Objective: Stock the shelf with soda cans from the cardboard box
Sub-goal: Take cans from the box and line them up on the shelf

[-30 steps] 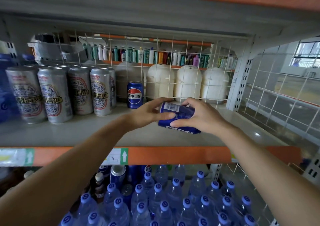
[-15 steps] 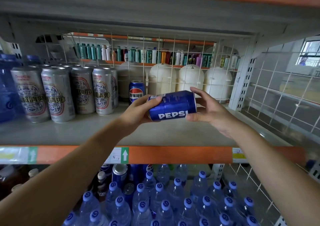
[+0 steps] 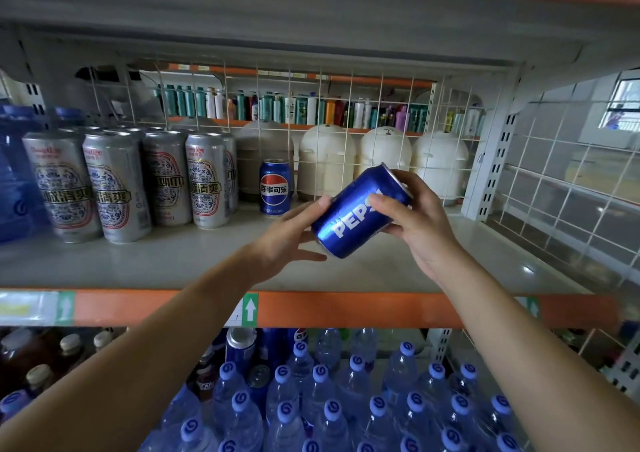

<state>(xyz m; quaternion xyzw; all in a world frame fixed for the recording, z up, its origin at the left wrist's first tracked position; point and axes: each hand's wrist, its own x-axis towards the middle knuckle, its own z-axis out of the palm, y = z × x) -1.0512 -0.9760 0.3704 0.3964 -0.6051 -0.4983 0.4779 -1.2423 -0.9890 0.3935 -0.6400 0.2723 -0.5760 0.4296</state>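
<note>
1. Soda can [image 3: 360,212] is in the air, tilted w/ its top end up, to the right of and nearer than the standing can [image 3: 275,188]. It's above the shelf [image 3: 173,261], not touching it.
2. Hands: right hand [image 3: 422,230] has fingers + thumb curled round the top half. Left hand [image 3: 277,247] is spread, w/ thumb and straight fingers only propping the bottom end, not wrapped round it.
3. Slip risk: if the left hand comes away before the soda can is upright, the right hand carries all the weight from near the top. It could swing, drop on the shelf and dent. It could also roll off the front edge [image 3: 346,308] onto the water bottles [image 3: 346,399] below the standing can.
4. Topple risk: if set down tilted, it lands on its rim and prob. falls over. It needs to be upright before it touches the shelf.
5. Knock risk: if placed too tight against the standing can, that one tips. It stands alone just right of the silver cans [image 3: 114,188], so a push could carry into them.
6. Overreach: if shoved too far back, it hits the wire grid [image 3: 381,105] behind the standing can.
7. Facing: the standing can shows its logo to the front. The soda can may end up w/ its label turned away, so the row looks untidy.
8. Cardboard box isn't in view, so can't tell how many are left.
</note>
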